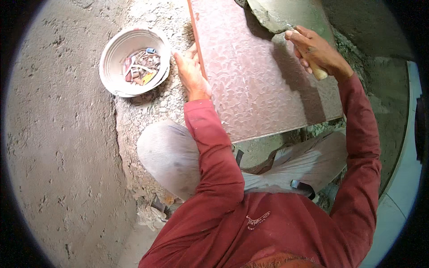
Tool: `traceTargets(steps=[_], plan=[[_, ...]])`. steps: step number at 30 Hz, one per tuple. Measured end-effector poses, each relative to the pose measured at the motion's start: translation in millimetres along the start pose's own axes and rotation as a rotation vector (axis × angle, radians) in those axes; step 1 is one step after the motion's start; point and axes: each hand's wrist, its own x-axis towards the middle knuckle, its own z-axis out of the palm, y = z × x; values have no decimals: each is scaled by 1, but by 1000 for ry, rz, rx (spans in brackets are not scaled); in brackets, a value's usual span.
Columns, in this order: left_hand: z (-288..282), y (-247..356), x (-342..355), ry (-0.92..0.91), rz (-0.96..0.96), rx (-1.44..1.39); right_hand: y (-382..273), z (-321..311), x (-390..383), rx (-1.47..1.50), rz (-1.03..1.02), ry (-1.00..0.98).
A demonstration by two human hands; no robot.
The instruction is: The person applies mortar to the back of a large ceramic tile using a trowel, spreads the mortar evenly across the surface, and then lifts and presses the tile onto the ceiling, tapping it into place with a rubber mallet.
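Note:
A large pinkish tile [250, 76] lies tilted in front of me, its textured face up and its left edge reddish. My left hand [191, 73] is at that left edge, its fingers hooked against the side and partly hidden by it. My right hand [317, 51] is closed round the pale wooden handle of a trowel [320, 73] over the tile's far right part. Beyond that hand, wet grey-green mortar [295, 13] spreads at the tile's far end. The trowel's blade cannot be told apart from the mortar.
A white bucket [107, 67] stands left of my left hand, with nails and small scraps inside. Rough gravelly ground [129, 134] runs beside a bare cement surface [58, 134] on the left. Pale tiles [397, 187] line the far right. My bent knees are close to the tile's near edge.

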Motion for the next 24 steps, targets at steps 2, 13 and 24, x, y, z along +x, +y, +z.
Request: traceTargets(steps=[2, 13, 24], plan=[[-4, -5, 4, -8, -14, -31, -3, -1, 8, -41, -59, -31], [4, -1, 1, -11, -73, -44, 24, -30, 24, -976, -838, 297], [6, 1, 1, -10, -36, -31, -24, 1, 27, -94, -78, -78]])
